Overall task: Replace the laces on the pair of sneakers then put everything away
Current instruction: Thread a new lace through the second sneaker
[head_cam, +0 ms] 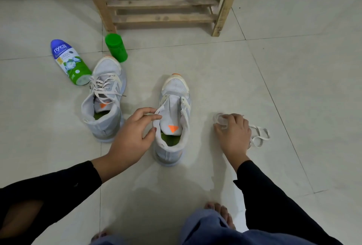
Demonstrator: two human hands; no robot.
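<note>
Head view. Pinches the rim of the bendy sneaker (177, 86) with left grip (131, 135), clutches the light, floppy lace (258, 137) in right grip (233, 133). Best taken by its tip.

Black long sleeves (274, 195) cover both arms; blue-grey trousers (205, 229) at six o'clock, bare toes (219, 210) showing just past the hems

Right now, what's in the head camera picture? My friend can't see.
A person's left grip pinches an unlaced sneaker's collar; the right grip holds a loose white lace. A laced sneaker, a bottle, a green jar and a wooden rack sit beyond.
</note>
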